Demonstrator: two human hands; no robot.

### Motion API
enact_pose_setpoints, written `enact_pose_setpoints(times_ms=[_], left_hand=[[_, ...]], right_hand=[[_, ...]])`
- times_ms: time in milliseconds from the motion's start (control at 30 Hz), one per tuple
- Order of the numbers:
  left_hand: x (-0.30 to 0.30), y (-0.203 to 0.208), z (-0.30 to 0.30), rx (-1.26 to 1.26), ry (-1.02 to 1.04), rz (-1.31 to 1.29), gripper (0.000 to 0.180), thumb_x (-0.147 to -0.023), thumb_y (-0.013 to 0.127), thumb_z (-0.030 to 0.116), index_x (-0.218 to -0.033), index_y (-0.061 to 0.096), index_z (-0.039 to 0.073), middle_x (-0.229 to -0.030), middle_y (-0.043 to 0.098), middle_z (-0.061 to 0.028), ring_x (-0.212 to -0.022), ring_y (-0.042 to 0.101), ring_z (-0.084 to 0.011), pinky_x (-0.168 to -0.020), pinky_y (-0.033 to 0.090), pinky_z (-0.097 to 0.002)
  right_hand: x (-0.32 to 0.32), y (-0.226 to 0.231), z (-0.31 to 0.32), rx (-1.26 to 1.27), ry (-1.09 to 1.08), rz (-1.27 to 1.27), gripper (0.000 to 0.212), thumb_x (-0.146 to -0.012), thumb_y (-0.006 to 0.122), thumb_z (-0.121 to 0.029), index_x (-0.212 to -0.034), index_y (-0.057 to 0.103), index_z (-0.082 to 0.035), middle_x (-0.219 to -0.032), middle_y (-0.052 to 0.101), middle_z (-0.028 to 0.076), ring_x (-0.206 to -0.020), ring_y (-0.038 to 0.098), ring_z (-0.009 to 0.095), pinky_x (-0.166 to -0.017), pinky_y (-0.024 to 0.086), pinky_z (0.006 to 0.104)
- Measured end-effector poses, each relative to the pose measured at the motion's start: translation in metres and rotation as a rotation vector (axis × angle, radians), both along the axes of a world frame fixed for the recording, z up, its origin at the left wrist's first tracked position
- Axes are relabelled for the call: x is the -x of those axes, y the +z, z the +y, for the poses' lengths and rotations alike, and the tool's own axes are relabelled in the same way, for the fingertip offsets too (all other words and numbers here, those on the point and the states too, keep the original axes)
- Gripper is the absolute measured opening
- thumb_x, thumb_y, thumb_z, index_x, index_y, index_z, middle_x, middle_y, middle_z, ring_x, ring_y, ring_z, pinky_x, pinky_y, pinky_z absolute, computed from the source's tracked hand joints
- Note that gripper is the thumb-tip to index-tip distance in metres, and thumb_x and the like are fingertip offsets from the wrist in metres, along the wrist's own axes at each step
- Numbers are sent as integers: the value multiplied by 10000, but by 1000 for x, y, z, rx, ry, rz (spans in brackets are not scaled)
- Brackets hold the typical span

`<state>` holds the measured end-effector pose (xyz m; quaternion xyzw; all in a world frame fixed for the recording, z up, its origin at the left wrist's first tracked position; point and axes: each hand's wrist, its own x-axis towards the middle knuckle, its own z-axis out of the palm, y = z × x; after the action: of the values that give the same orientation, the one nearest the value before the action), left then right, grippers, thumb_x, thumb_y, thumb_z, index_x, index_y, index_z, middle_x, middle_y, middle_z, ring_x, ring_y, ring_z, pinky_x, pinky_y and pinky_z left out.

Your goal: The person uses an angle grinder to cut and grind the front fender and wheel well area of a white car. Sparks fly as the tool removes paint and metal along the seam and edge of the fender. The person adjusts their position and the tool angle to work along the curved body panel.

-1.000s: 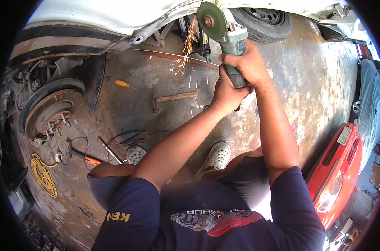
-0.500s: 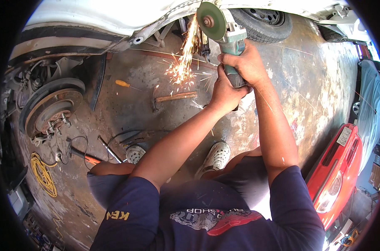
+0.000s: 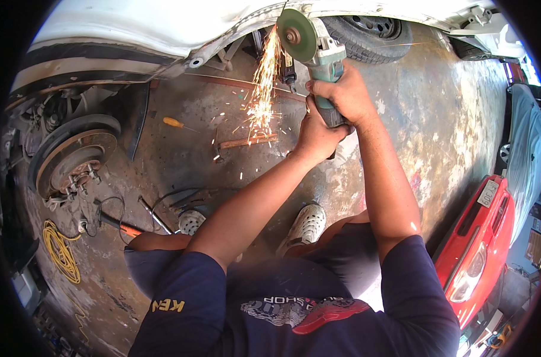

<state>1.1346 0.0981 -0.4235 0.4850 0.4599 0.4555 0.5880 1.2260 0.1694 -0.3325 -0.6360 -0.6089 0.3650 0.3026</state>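
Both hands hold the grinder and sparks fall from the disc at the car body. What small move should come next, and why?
Probably hold the disc steady on the white panel edge and ease it slowly along. The left hand and right hand both grip the grinder, and sparks stream down onto the floor, so the cut looks under way.

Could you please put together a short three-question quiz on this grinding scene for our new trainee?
1. True or false: both hands grip the grinder.
2. Where do the sparks fall from the disc: A) down toward the floor, B) up over the car body, C) onto the red car?
3. What yellow-handled tool lies on the floor left of the sparks?

Key: 1. True: left hand and right hand. 2. A. 3. A screwdriver.
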Motion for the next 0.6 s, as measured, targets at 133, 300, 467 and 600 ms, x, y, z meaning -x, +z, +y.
enact_pose_setpoints(times_ms=[133,300,467,600], left_hand=[[3,7,-2,31,-25,-24,1026,-798,933,195,-1542,258,-13,-1397,618,-222,-1299,644,-319,-1080,538,-440],[6,9,-2,77,-35,-44,962,-807,922,151,-1516,288,1,-1423,590,-187,-1331,613,-274,-1111,516,-427],[2,3,-2,46,-32,-46,945,-816,910,135,-1516,289,5,-1410,601,-180,-1311,627,-269,-1100,524,-424],[3,-2,-1,35,-20,-23,1078,-804,927,222,-1568,211,-37,-1336,669,-248,-1238,690,-367,-1038,560,-448]], right_hand=[[-2,-5,1,1,12,-7,503,-764,910,-209,-1163,707,21,-1008,774,111,-900,709,195,-868,578,363],[3,-1,-1,42,2,24,510,-764,910,-208,-1175,710,19,-1035,779,118,-917,717,200,-878,582,370],[-3,-9,1,22,-5,-16,530,-761,913,-210,-1194,708,18,-1049,780,121,-934,719,209,-893,581,373],[-1,-8,1,27,3,8,540,-760,914,-208,-1201,706,24,-1062,780,123,-950,719,212,-905,580,372]])
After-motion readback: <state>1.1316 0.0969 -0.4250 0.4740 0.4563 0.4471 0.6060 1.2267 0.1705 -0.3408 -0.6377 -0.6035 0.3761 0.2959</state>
